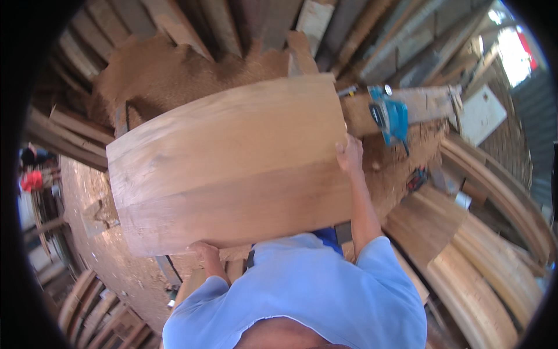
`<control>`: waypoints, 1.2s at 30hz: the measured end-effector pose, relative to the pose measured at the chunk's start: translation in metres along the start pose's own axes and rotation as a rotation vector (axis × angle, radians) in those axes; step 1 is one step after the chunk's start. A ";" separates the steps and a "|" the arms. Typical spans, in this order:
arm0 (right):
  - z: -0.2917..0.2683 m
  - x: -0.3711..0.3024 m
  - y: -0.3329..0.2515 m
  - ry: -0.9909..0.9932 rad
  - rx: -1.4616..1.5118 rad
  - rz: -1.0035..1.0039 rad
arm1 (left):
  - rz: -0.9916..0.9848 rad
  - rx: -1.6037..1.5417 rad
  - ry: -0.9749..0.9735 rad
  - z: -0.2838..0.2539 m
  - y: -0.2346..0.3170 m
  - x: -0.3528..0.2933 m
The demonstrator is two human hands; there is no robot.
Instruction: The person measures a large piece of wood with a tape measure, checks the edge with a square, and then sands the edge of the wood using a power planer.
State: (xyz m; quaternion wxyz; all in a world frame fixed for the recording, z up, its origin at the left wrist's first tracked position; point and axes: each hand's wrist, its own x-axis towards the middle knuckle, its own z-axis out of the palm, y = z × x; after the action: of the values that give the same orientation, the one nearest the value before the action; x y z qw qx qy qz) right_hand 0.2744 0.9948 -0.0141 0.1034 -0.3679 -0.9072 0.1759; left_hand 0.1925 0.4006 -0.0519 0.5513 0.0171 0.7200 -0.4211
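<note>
A broad wooden panel (232,157) of pale and darker brown boards lies in front of me, its near edge close to my body. My right hand (350,154) is closed round the panel's right edge, with the fingertips partly hidden. Down at the near edge, left of my body, my left hand (203,251) grips the panel, its fingers partly out of sight beneath the wood. A teal electric hand planer (392,119) rests on a wooden beam (427,104) to the right of the panel, apart from my right hand.
Long timber boards (221,26) lean along the far side above a heap of sawdust (145,67). Curved wooden pieces (474,279) are stacked at the right. A white board (478,114) stands behind them. Another person in red (32,180) is at the far left.
</note>
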 end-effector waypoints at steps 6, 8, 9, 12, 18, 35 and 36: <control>-0.090 -0.110 0.054 0.078 0.313 0.290 | -0.019 0.252 0.127 0.001 -0.007 -0.034; -0.107 -0.170 0.111 0.142 0.277 0.388 | -0.051 0.243 0.187 0.009 -0.005 -0.018; -0.123 -0.197 0.120 0.150 0.307 0.468 | -0.069 0.240 0.208 0.013 -0.008 -0.014; -0.159 -0.288 0.164 0.245 0.316 0.638 | -0.095 0.268 0.241 0.008 0.007 -0.024; -0.226 -0.339 0.129 0.258 1.135 0.824 | -0.211 -0.718 0.395 0.013 0.054 -0.055; -0.444 -0.158 -0.085 -0.170 1.473 -1.042 | -0.269 -2.803 0.311 -0.020 0.131 -0.100; -0.440 -0.147 -0.080 -0.178 1.413 -0.945 | -0.271 -2.793 0.359 -0.016 0.133 -0.082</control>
State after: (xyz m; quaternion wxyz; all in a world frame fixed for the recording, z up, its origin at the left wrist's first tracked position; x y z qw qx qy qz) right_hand 0.4670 0.9446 0.4122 0.2996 0.2152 -0.6474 0.6669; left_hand 0.2774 0.5321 -0.0629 -0.0276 -0.5503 0.5934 0.5868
